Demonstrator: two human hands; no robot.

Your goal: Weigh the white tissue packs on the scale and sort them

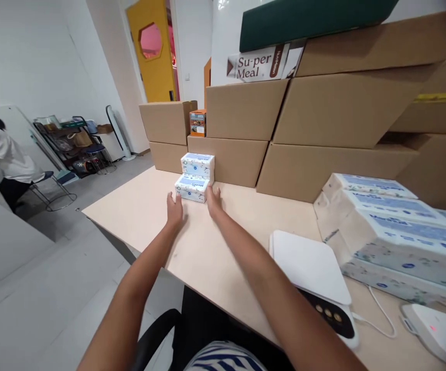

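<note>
The front tissue pack [191, 190] is set on the pale counter [134, 201], framed by both hands; the fingers of the left hand [175, 208] are held apart at its left side, and those of the right hand [214, 201] are parted from the thumb at its right side; whether either presses on the wrapping cannot be told. Just behind it a second tissue pack [198, 165] is seen, higher up; what it is borne by is largely hidden. The way beyond is blocked by stacked cardboard boxes [228, 159], on which a small orange box [198, 123] and a white box printed "Su-per Meal" [259, 64] are rested; a dark green box [311, 23] is laid above. The right side is crowded by a white scale [304, 260], a large tissue bundle [404, 232] and a power strip [439, 332]; at far left a seated person [4, 149] is seen, well apart.
</note>
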